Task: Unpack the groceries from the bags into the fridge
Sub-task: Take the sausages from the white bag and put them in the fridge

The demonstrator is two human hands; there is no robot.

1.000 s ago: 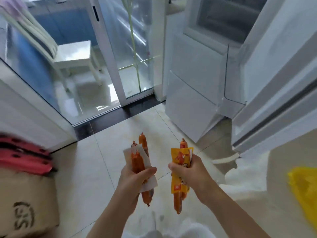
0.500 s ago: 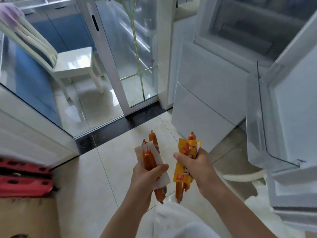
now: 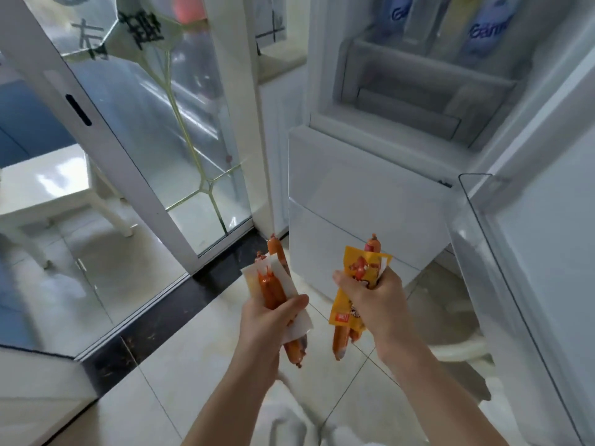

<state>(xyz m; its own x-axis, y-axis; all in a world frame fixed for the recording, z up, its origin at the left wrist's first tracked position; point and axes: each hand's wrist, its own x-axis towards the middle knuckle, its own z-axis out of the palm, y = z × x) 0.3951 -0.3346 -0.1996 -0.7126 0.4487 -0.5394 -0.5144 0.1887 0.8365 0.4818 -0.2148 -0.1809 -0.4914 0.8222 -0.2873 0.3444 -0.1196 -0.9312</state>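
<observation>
My left hand [image 3: 269, 320] grips a bundle of orange sausages in a white wrapper [image 3: 273, 284], held upright in front of me. My right hand [image 3: 375, 304] grips a second sausage pack with a yellow label [image 3: 360, 268], also upright. Both are at waist height over the tiled floor. Ahead stands the white fridge [image 3: 363, 201] with its upper compartment open, showing a grey inner drawer [image 3: 418, 91]. The open fridge door [image 3: 547, 252] with a clear door bin [image 3: 476, 246] is at my right.
Blue-labelled bottles [image 3: 486, 30] stand on the fridge shelf at the top. A glass sliding door [image 3: 167, 130] with a white frame is on the left, a white chair [image 3: 54, 188] behind it. The fridge's lower drawers are closed.
My view has risen and moved closer to the fridge, so its open upper compartment and bottles now show. Both hands keep their sausage packs and have come slightly forward.
</observation>
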